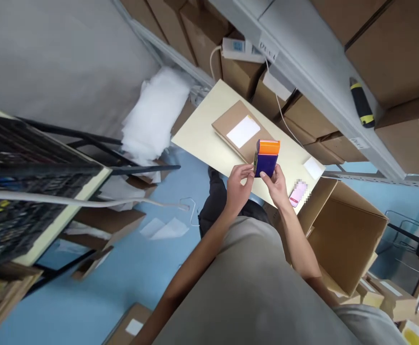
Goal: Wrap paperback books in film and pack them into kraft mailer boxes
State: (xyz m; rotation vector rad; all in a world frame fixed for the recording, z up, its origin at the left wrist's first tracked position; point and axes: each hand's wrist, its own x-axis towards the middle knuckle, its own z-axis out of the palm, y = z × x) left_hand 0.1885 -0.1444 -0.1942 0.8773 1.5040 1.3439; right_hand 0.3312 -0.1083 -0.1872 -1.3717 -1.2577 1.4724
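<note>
A small dark-blue and orange box-like item (267,160) is held up over the near edge of the table; its exact kind I cannot make out. My right hand (276,184) grips its lower right part, thumb on the blue face. At its lower left edge, my left hand (238,186) has thumb and fingers pinched together against the side. Behind the item, a flat brown cardboard box (227,120) with a white label lies on the cream table (198,129).
A phone (297,194) and a white card (313,167) lie at the table's right. Beyond stands an open carton (339,235). Shelving (303,72) with boxes and a yellow-black utility knife (362,103) borders the table. White packing sheets (155,115) are piled left.
</note>
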